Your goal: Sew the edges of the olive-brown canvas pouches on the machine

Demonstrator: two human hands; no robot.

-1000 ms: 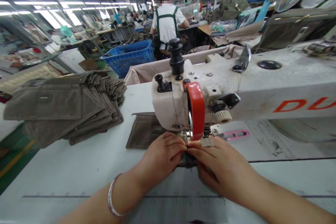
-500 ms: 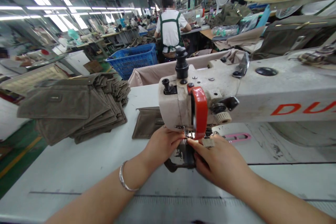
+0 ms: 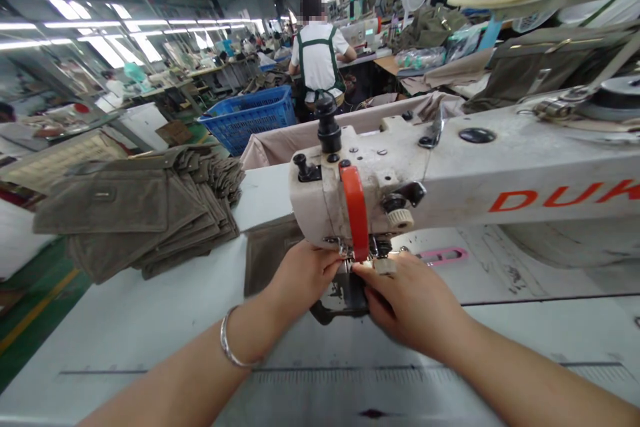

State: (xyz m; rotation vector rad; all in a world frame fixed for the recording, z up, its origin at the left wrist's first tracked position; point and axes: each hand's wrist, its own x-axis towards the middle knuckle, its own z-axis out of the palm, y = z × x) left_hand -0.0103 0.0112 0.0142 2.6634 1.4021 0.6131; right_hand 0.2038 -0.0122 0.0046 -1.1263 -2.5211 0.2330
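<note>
My left hand [image 3: 303, 275] and my right hand [image 3: 407, 297] meet under the head of a cream sewing machine [image 3: 450, 173], just below its red guard [image 3: 355, 212]. Both have fingers curled and pinched on a small dark piece [image 3: 345, 295] at the needle; much of that piece is hidden by the hands. A silver bangle [image 3: 227, 347] sits on my left wrist. A brown fabric panel [image 3: 265, 253] lies flat on the table behind my left hand, partly under the machine head.
A fanned stack of brown fabric panels [image 3: 145, 213] lies on the white table [image 3: 125, 327] at the left. A pink tool [image 3: 443, 255] rests under the machine arm. Beyond stand a blue basket [image 3: 247, 117] and a seated person [image 3: 320, 57] in a green apron.
Both hands have pushed a little farther in under the machine head, and the dark piece now shows more below them. The view has shifted slightly.
</note>
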